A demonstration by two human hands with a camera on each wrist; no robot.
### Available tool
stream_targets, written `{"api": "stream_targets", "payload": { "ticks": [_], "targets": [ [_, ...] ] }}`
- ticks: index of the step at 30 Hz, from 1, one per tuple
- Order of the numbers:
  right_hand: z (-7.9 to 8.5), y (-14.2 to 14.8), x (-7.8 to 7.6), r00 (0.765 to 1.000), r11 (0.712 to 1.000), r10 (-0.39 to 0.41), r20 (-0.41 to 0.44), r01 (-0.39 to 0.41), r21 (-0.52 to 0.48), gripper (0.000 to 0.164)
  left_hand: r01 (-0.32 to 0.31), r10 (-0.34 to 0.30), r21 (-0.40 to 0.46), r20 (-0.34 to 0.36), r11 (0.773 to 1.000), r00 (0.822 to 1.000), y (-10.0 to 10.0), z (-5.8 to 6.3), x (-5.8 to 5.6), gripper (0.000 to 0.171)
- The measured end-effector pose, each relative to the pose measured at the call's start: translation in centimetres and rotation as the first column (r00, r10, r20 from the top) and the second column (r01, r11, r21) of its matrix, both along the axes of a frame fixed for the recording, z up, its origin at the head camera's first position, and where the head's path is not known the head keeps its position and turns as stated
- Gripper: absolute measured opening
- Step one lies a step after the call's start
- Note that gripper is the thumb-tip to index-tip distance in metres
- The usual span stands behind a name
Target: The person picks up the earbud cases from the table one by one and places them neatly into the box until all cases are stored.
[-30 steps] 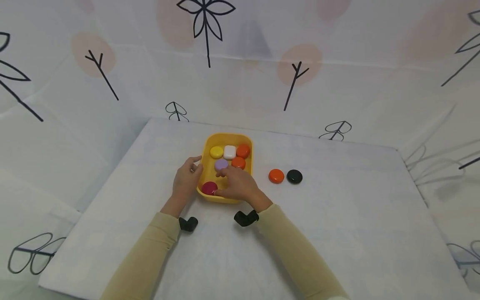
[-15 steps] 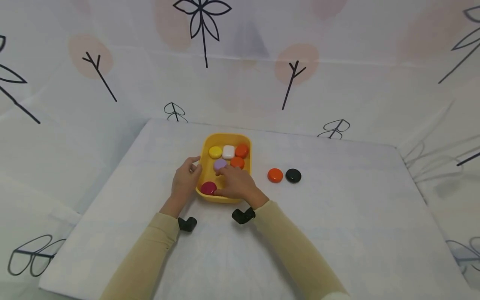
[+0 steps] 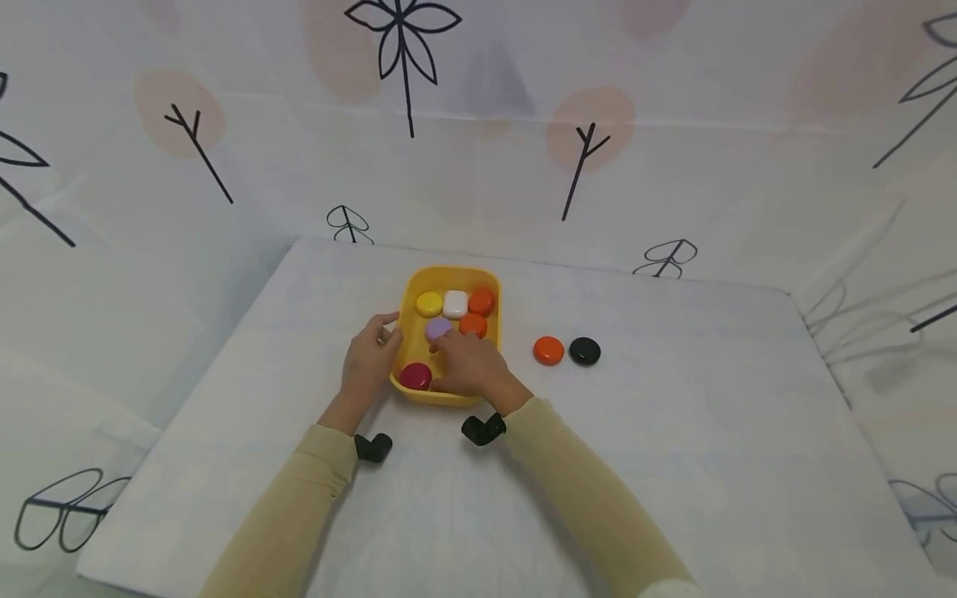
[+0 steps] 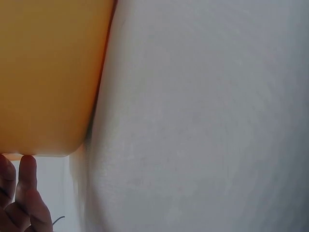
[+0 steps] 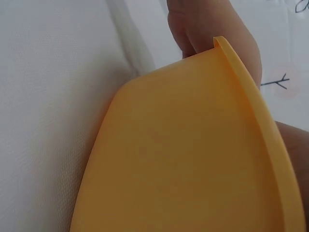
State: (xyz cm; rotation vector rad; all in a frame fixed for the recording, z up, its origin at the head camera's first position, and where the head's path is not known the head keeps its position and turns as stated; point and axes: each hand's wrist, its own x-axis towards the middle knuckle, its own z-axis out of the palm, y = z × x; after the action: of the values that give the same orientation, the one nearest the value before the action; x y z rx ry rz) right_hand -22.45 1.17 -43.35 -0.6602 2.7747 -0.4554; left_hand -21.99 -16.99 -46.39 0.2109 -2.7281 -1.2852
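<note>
A yellow plastic tray [image 3: 449,399] with raised sides stands on the white table. My left hand [image 3: 368,353] is at its left side, fingertips against the outer wall; in the left wrist view those fingers [image 4: 28,174] meet the yellow wall. Over the tray's near right part reaches my right hand [image 3: 473,365], thumb beside a dark red glossy disc [image 3: 415,376]. Its index finger is bent near a lilac disc [image 3: 438,330]. The other fingers are hidden, and I cannot tell whether they hold a piece. Farther back lie a yellow disc [image 3: 429,304] and a white rounded-square piece [image 3: 455,304].
Two orange-red discs, a back one [image 3: 482,301] and a nearer one [image 3: 473,325], lie along the tray's right side. Outside, to the right, an orange disc [image 3: 549,350] and a black disc [image 3: 585,351] rest on the table [image 3: 710,432]. Patterned cloth [image 3: 478,166] hangs behind.
The head view has shifted slightly, so everything appears a little farther left. Both hands keep nearly the same places at the tray, and the pieces have not visibly moved.
</note>
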Motion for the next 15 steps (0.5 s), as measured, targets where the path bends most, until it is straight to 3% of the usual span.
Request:
{"api": "stream_targets", "payload": {
  "ticks": [15],
  "targets": [
    [-0.15,-0.19,-0.12,1.000,1.000,0.024,-0.016,-0.024,0.017,0.059,0.000,0.000,0.003,-0.026,1.000,1.000,0.02,-0.30,0.03,0.039]
  ]
}}
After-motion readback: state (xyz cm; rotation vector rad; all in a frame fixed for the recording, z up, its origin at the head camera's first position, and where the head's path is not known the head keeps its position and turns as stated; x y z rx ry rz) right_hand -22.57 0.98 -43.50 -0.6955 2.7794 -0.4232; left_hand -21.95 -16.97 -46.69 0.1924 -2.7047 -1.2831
